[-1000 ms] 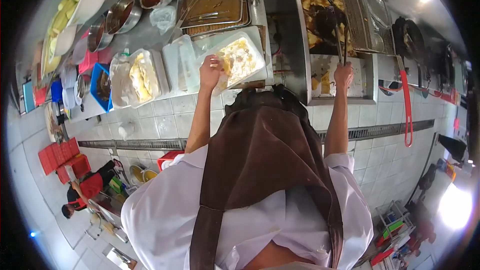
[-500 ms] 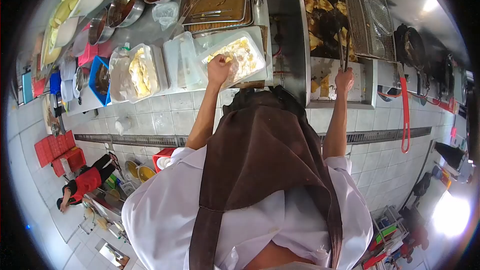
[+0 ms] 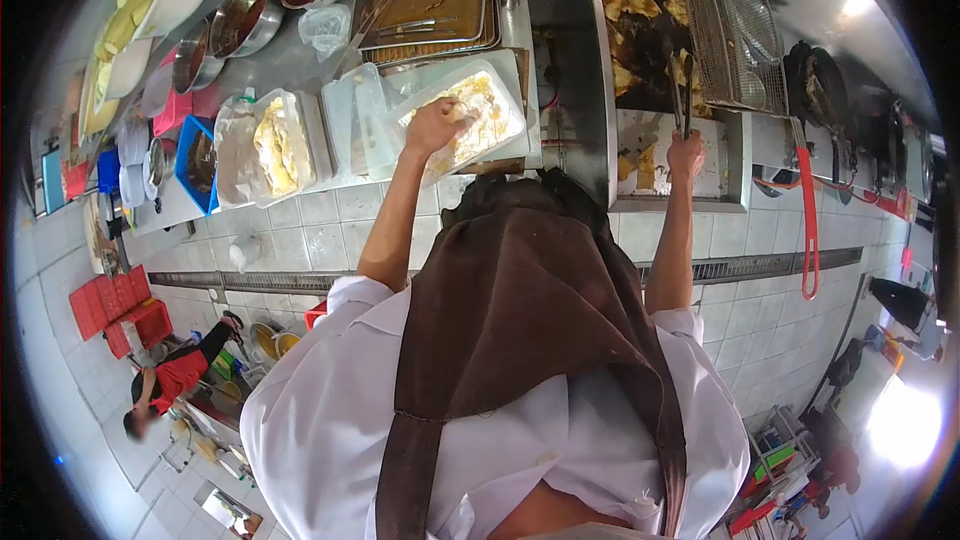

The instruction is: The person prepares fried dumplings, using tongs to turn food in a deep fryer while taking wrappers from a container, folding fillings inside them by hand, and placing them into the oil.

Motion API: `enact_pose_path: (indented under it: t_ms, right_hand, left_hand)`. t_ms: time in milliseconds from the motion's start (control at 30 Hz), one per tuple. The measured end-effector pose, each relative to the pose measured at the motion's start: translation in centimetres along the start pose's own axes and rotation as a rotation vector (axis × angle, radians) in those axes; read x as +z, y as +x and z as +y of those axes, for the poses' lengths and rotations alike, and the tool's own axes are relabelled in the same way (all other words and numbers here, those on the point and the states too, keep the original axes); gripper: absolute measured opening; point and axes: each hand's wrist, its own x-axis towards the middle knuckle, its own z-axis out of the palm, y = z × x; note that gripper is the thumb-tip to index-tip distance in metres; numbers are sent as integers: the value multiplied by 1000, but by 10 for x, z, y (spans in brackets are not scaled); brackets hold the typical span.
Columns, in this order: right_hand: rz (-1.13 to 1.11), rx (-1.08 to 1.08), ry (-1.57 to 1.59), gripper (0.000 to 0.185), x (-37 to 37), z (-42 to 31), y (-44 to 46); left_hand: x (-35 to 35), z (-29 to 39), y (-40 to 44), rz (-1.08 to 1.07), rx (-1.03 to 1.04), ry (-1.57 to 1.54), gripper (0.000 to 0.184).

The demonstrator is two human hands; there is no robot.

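Observation:
My left hand [image 3: 433, 128] is down in a white plastic tub [image 3: 498, 145] of pale floury coating with yellow bits. Its fingers are curled into the coating, and whatever they pinch is hidden. In my right hand [image 3: 686, 153] is a pair of metal tongs [image 3: 681, 90], closed around the handle end. The tongs point away from me over a fryer [image 3: 735, 165] of dark oil. Golden fried pieces [image 3: 632, 3] float in the oil, and a few lie on the pale ledge at its near end.
A wire fry basket [image 3: 725, 50] with a red handle [image 3: 808, 210] sits at the fryer's right. Left of the tub are a translucent lid [image 3: 357, 115], a tub of yellow battered food [image 3: 277, 155] and a blue container [image 3: 198, 175]. Beyond lie metal bowls and an oily tray [image 3: 420, 15]. Another person [image 3: 180, 380] is at far left.
My left hand has shifted slightly left and away from me within the tub. The tongs have swung a little left. The other person at far left has changed posture.

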Motion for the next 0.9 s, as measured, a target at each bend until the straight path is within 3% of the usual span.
enact_pose_path:
  t_ms: [200, 500, 733, 900]
  right_hand:
    - [0, 22, 5, 37, 3, 2, 2]
    - [17, 30, -27, 37, -2, 2, -8]
    - [-45, 107, -10, 41, -4, -1, -13]
    - [-50, 86, 7, 42, -3, 0, -14]
  left_hand:
    - [-1, 13, -2, 54, 99, 216, 28]
    - [-6, 10, -10, 69, 329, 162, 16]
    - [-12, 10, -16, -38, 77, -131, 23]
    - [-9, 20, -20, -40, 155, 198, 31]
